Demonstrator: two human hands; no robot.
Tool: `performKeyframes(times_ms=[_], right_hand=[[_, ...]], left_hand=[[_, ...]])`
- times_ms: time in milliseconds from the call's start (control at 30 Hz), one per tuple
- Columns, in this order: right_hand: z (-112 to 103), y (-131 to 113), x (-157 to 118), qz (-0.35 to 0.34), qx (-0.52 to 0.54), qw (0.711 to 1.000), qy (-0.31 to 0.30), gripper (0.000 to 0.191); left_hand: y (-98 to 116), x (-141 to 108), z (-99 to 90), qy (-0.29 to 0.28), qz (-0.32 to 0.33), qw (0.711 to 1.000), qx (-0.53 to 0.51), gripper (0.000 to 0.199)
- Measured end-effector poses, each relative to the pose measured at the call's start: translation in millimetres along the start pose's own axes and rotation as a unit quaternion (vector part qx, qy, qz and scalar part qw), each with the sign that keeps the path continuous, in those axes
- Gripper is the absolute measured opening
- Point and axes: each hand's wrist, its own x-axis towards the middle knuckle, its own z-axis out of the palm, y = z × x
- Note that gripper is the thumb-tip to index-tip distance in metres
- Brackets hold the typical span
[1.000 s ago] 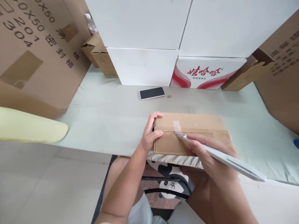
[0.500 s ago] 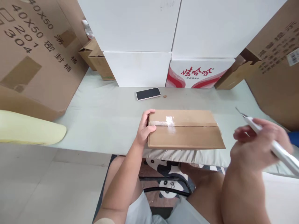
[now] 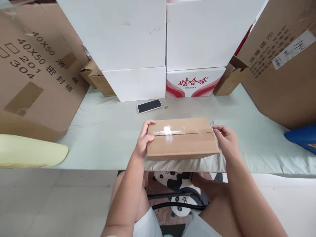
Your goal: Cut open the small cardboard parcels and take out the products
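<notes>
A brown cardboard box [image 3: 182, 143] lies near the table's front edge, with shiny clear tape [image 3: 168, 130] along part of its top seam. My left hand [image 3: 145, 140] grips the box's left end, thumb on top and fingers around the far side. At the box's right end, my right hand [image 3: 225, 138] has its thumb and index finger pinched together on a loose piece of clear tape [image 3: 212, 124] standing up from the corner. The white pen-like tool does not show now.
A phone [image 3: 149, 106] and a small brown piece [image 3: 166, 107] lie behind the box. White cartons [image 3: 138, 82] are stacked at the back. Large cardboard boxes [image 3: 37, 75] stand on both sides. A yellow roll [image 3: 32, 150] lies left and a blue object [image 3: 302, 138] right.
My right hand has moved left to the box's right end and no longer shows the white tool. My left hand still grips the left end. The view has shifted.
</notes>
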Motion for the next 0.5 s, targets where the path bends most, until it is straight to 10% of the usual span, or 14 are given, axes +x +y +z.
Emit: performKeyframes(times_ms=[333, 500], right_hand=[[29.3, -55.8, -30.6, -0.164, 0.257, 0.949, 0.076, 0.026], [43.0, -61.1, -35.5, -0.167, 0.268, 0.947, 0.057, 0.028]], left_hand=[[20.4, -6.0, -9.1, 0.044, 0.027, 0.999, -0.002, 0.060], [23.0, -5.4, -15.1, 0.155, 0.083, 0.984, -0.031, 0.047]])
